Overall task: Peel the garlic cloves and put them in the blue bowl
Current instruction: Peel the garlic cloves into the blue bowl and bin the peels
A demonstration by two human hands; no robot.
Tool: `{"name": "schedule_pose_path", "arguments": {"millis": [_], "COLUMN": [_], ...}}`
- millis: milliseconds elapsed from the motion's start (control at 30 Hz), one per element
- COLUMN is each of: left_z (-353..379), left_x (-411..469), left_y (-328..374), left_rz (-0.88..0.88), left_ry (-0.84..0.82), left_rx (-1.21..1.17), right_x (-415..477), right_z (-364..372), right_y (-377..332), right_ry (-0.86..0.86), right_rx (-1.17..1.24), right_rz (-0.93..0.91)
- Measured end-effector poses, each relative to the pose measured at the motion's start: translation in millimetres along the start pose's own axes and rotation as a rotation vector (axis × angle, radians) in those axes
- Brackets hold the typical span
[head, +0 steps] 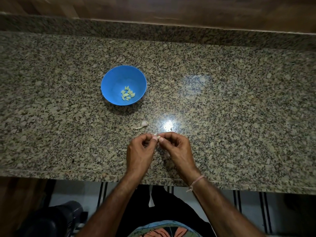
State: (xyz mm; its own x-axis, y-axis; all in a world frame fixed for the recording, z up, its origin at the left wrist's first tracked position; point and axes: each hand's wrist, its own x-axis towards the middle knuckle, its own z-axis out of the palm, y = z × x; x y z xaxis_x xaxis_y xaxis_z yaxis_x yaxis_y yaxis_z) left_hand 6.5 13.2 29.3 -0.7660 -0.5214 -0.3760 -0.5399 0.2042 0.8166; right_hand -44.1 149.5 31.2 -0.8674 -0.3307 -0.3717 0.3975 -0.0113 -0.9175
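A small garlic clove (157, 136) is held just above the near part of the counter, pinched from both sides. The left hand (140, 151) grips it with thumb and forefinger, its other fingers curled in; the right hand (177, 147) pinches the clove's other end the same way, so the fingertips of the two hands nearly meet. A pinkish thread (196, 183) is tied round the right wrist.

Just beyond the hands a garlic remnant with a thin stalk (142, 124) lies on the stone. Further back and a little left stands the blue bowl (118, 76), upright, with a small heap of peeled cloves (127, 94) at its bottom.

All this rests on a speckled granite countertop (239, 100), polished, with a bright glare spot (168, 125) beside the remnant and a fainter sheen further right. A low granite upstand (119, 29) runs along the back edge, and above it is brown wood panelling (171, 9).

Below the counter's front edge shows a pale floor with dark stripes (248, 202), a dark bulky object (56, 218) at lower left that cannot be made out, and the person's dark clothing with a coloured print (164, 228).
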Motion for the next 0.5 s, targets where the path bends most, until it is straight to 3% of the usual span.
{"name": "schedule_pose_path", "arguments": {"millis": [333,500], "left_z": [-4,-4], "left_x": [-6,-14], "left_y": [5,0], "left_rz": [0.056,0.214], "left_ry": [-0.04,0.046], "left_rx": [0.169,0.172], "right_x": [-1,0], "right_z": [1,8], "right_y": [7,9], "right_ry": [0.001,0.037], "right_rx": [-0.105,-0.071], "right_rz": [-0.021,0.053]}}
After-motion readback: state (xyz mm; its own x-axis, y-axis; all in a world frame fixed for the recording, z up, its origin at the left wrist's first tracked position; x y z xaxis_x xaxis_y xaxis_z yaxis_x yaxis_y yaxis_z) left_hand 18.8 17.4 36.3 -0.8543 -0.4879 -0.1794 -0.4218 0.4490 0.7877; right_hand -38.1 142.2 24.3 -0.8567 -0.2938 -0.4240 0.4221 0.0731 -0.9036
